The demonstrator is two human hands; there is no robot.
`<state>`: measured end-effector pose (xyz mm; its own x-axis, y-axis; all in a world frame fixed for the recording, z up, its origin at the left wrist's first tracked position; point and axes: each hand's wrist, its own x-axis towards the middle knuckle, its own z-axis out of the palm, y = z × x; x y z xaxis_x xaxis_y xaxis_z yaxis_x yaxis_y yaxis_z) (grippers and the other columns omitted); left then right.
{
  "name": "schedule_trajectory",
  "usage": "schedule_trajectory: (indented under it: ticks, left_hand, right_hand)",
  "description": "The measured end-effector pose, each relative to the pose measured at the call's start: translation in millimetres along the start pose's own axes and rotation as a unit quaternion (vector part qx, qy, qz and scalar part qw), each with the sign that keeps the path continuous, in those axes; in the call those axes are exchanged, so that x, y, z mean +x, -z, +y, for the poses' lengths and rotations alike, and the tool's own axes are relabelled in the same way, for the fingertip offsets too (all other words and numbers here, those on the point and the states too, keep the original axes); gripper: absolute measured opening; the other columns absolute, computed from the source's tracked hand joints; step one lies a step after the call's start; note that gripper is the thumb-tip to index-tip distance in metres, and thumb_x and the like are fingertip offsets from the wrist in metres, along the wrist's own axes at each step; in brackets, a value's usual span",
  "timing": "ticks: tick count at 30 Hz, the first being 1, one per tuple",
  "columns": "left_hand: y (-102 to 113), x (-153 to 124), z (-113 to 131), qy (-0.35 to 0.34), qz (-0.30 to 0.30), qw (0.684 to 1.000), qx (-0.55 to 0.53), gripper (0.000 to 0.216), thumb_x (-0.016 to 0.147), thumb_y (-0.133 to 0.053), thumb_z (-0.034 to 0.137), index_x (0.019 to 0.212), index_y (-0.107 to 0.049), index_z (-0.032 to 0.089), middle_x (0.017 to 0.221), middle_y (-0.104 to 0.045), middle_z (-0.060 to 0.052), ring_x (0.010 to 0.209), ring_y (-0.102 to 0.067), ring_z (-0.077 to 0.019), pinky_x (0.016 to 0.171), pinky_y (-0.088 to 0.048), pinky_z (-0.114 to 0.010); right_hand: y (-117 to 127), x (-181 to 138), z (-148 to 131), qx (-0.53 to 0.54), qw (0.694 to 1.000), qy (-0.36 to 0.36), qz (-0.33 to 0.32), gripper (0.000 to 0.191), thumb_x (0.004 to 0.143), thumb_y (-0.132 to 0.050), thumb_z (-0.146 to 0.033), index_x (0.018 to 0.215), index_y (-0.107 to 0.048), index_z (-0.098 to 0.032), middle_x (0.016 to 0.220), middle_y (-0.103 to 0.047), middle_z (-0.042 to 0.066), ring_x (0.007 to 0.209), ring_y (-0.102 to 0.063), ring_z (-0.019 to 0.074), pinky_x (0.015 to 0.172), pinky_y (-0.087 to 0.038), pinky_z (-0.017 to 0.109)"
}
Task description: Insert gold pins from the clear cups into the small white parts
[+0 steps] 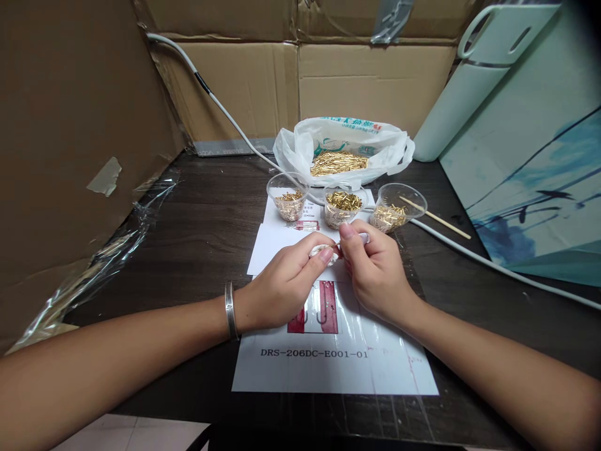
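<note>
My left hand (282,282), with a silver bracelet at the wrist, is closed in a pinch on a small pale part (323,252) that I cannot make out well. My right hand (375,269) is closed too, its fingers wrapped on a thin metal tool (362,237) whose tip meets the part in my left fingers. Both hands hover over a white laminated sheet (334,363) printed "DRS-206DC-E001-01" with red shapes. Just beyond them stand three clear cups (287,199) (344,202) (397,210) holding small gold pins.
A white plastic bag (340,147) full of gold pins sits behind the cups. A wooden stick (436,218) leans in the right cup. A white cable (493,266) crosses the dark table. Cardboard walls stand at left and back; a white board (526,138) leans at right.
</note>
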<state>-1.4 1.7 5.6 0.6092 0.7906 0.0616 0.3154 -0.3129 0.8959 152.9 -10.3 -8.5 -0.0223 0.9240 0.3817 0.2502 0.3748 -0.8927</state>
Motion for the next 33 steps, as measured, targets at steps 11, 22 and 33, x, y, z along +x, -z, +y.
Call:
schedule_trajectory:
  ticks: [11, 22, 33]
  left_hand:
    - [0.8, -0.5, 1.2, 0.016, -0.009, 1.0, -0.025, 0.024, 0.097, -0.034, 0.034, 0.094, -0.049, 0.017, 0.079, -0.05, 0.002, 0.071, -0.043, -0.0092, 0.07, -0.037, -0.025]
    - [0.6, -0.7, 0.7, 0.003, -0.01, 1.0, -0.021, 0.023, 0.097, -0.033, 0.033, 0.091, -0.049, 0.017, 0.078, -0.048, 0.003, 0.07, -0.042, -0.0084, 0.069, -0.035, -0.025]
    - [1.3, 0.1, 1.3, 0.006, -0.029, 0.999, -0.014, 0.027, 0.097, -0.03, 0.034, 0.079, -0.042, 0.017, 0.074, -0.042, 0.003, 0.067, -0.036, -0.0095, 0.066, -0.033, -0.026]
  right_hand:
    - [-0.2, -0.1, -1.7, 0.001, 1.0, -0.009, -0.008, 0.037, 0.093, -0.044, -0.033, 0.06, -0.038, -0.017, 0.055, -0.036, -0.005, 0.052, -0.033, 0.0055, 0.049, -0.029, 0.022]
    - [0.1, 0.5, -1.4, 0.0, 1.0, -0.007, -0.014, 0.037, 0.094, -0.043, -0.034, 0.061, -0.038, -0.017, 0.056, -0.036, -0.005, 0.052, -0.033, 0.0054, 0.05, -0.029, 0.022]
    - [0.3, 0.9, -2.5, 0.024, 0.999, -0.024, -0.042, 0.037, 0.094, -0.042, -0.035, 0.061, -0.037, -0.018, 0.055, -0.034, -0.006, 0.051, -0.032, 0.0056, 0.048, -0.027, 0.023]
